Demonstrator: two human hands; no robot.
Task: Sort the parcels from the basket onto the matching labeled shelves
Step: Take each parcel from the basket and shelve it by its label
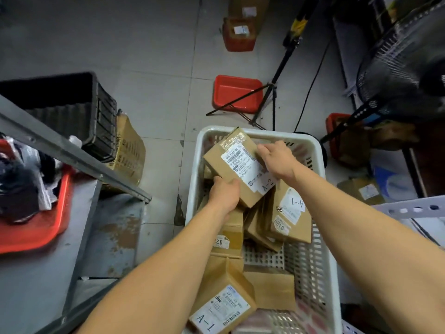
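A grey tiled floor fills the view, with a metal shelf frame (pixel 72 155) at left and a white perforated basket (pixel 320 237) of cardboard parcels at centre. From my remote seat I see both bare hands on one box, the A-2 parcel (pixel 237 165), raised and tilted above the pile. The left hand (pixel 225 194) curls its fingers round the near lower corner; the right hand (pixel 277 157) wraps the far right edge, covering part of the label. An A-1 parcel (pixel 292 213) leans just beneath. I judge the risks as a corner grip slipping so the box drops back, or misreading the half-covered label and shelving it wrongly.
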